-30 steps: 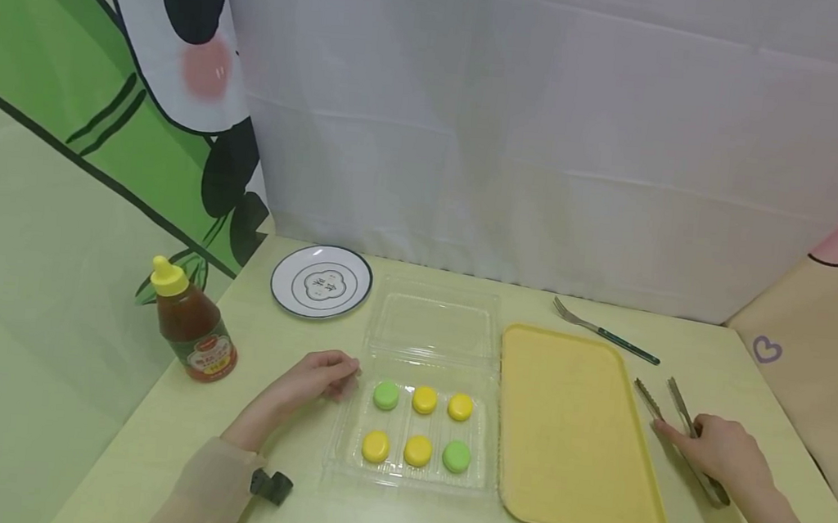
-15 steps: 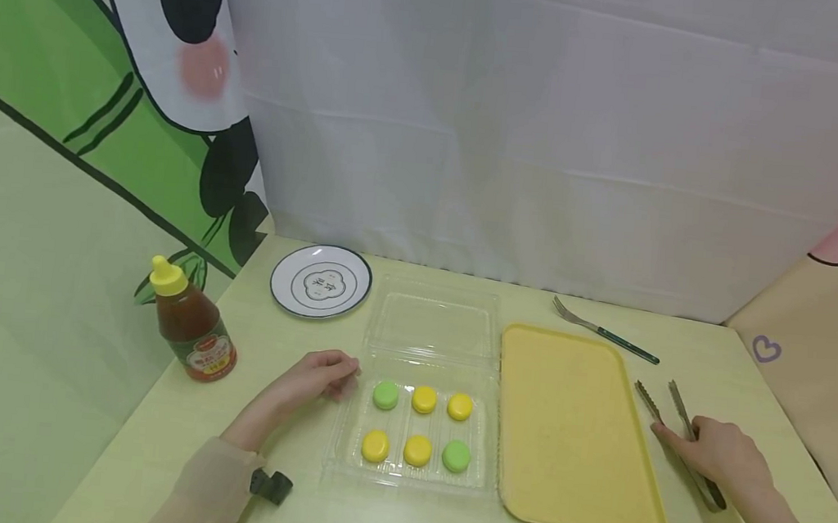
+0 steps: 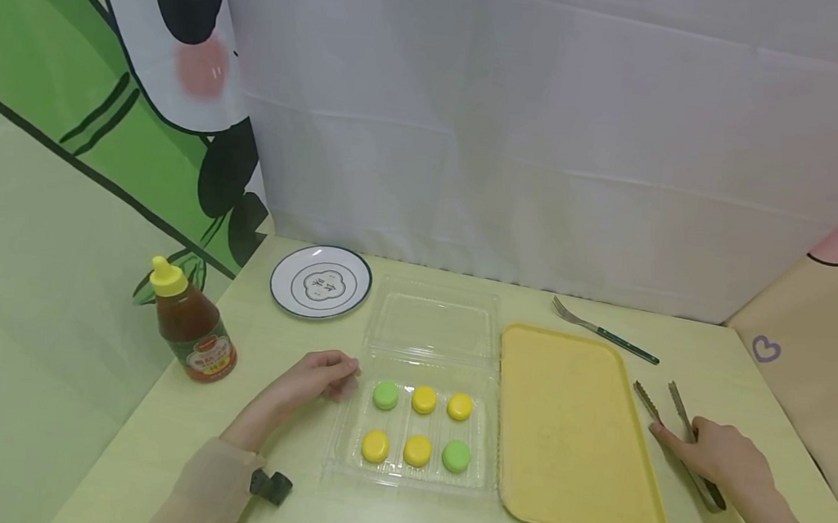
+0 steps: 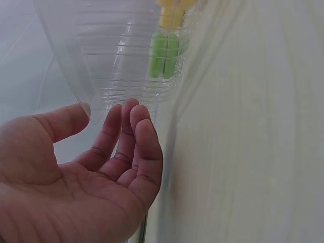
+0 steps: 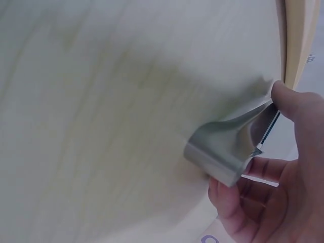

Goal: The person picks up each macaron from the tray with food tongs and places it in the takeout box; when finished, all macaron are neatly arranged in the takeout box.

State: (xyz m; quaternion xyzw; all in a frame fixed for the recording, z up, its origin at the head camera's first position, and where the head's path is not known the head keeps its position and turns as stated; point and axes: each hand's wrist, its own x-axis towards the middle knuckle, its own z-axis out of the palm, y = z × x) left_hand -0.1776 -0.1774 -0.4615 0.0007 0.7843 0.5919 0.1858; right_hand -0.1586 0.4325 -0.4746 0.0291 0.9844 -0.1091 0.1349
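My left hand (image 3: 317,375) holds the left edge of a clear plastic container (image 3: 345,453), thumb at the rim's corner and curled fingers against its side in the left wrist view. The container lies open, with its lid (image 3: 433,316) folded back. Inside sit yellow macarons (image 3: 417,450) and green macarons (image 3: 456,456) in two rows. On the right, my right hand (image 3: 724,458) grips metal tongs (image 3: 688,410) between thumb and fingers. Their tips point away from me and stand apart. The right wrist view shows the bent end of the tongs (image 5: 217,152) close over the table.
A yellow tray (image 3: 578,438) lies between the container and the tongs. Behind it is a fork (image 3: 623,343) with a green handle. A white plate (image 3: 321,282) sits at the back left, and a sauce bottle (image 3: 195,326) with a yellow cap stands at the left edge.
My right hand and the tongs have shifted very slightly; the tongs' rear end has moved a little to the left. The left hand and the container stay put.
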